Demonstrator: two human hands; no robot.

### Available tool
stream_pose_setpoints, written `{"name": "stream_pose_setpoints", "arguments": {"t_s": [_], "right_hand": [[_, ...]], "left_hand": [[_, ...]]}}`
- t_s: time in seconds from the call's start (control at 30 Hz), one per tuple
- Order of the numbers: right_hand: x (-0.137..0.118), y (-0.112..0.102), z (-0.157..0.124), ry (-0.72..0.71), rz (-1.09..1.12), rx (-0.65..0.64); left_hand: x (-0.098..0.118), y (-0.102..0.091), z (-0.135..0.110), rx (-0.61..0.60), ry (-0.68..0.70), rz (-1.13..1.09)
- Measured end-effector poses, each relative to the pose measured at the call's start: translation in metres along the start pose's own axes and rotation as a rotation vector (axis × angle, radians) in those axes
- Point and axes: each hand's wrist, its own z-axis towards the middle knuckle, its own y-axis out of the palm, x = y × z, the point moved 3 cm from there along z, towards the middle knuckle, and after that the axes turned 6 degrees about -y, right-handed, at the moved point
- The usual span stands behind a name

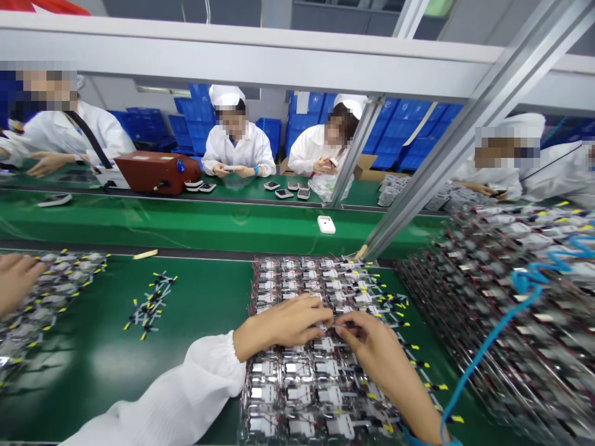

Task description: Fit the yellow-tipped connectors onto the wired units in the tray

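My left hand (284, 323) and my right hand (372, 347) meet fingertip to fingertip over a sheet of small silver battery cells (302, 378) with red wires and yellow-tipped black leads. Both hands are pinched closed on a small part or wire at about the sheet's middle; what exactly they grip is too small to name. My left arm wears a white sleeve (186, 396). A blue coiled cord (493, 341) runs from my right wrist up to the right.
More cell sheets (511, 297) are stacked to the right. A small heap of loose leads (149, 303) lies on the green mat. Another person's hand (16, 279) rests at far left. Beyond the green conveyor (186, 223) carrying a white device (326, 224), several workers in white sit.
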Motion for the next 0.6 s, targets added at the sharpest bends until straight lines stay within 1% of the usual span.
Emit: {"name": "stream_pose_setpoints", "arguments": {"t_s": [0.13,0.23,0.33,0.5,0.6], "right_hand": [[-0.002,0.005,0.001,-0.003,0.015,0.018],[-0.002,0.007,0.004,-0.006,0.013,0.042],[0.001,0.009,0.006,0.014,0.014,0.038],[0.004,0.012,0.007,0.01,0.079,0.003],[0.005,0.013,0.007,0.008,0.088,0.011]], "left_hand": [[-0.001,0.004,-0.002,0.044,-0.06,-0.104],[0.0,0.002,-0.006,0.115,-0.097,-0.216],[0.001,-0.002,-0.011,0.167,-0.099,-0.288],[-0.003,-0.002,-0.011,0.165,-0.15,-0.29],[-0.006,0.001,-0.01,0.171,-0.155,-0.297]]}}
